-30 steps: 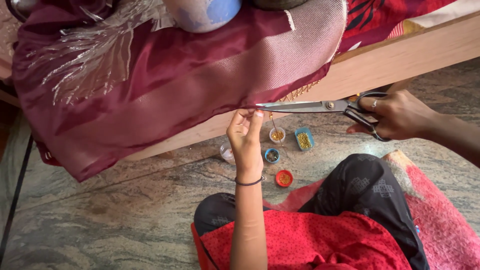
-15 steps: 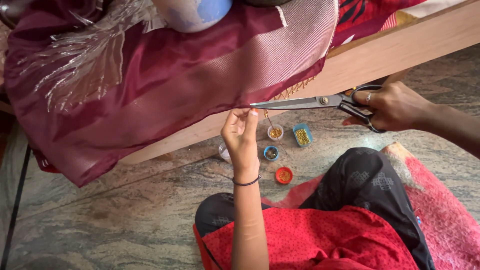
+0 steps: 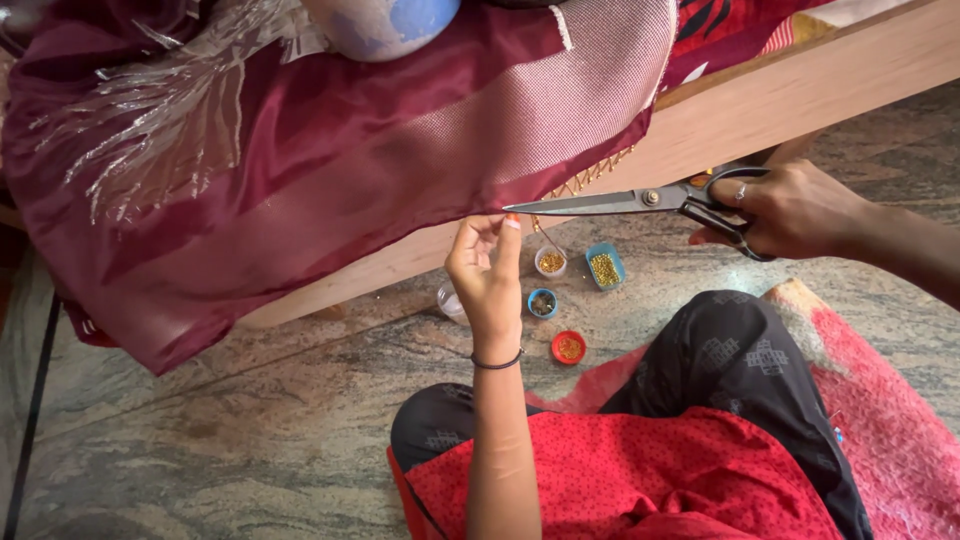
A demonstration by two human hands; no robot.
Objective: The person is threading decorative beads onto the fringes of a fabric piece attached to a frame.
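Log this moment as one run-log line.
left hand: pinching maroon cloth edge | right hand: scissors, blades shut at edge | floor: small bead cups

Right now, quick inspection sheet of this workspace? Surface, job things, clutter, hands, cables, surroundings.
Surface: stone floor, mottled grey; wooden frame above it.
Job's things: maroon cloth draped over the frame; scissors with blades shut or nearly so, at the cloth's lower edge.
Clutter: small bead cups on the floor; pale blue-and-white round thing on the cloth.
Hands: left hand raised at the cloth edge by the scissor tip; right hand in the scissor handles.
Cables: nothing seen.
Surroundings: red mat under the person.
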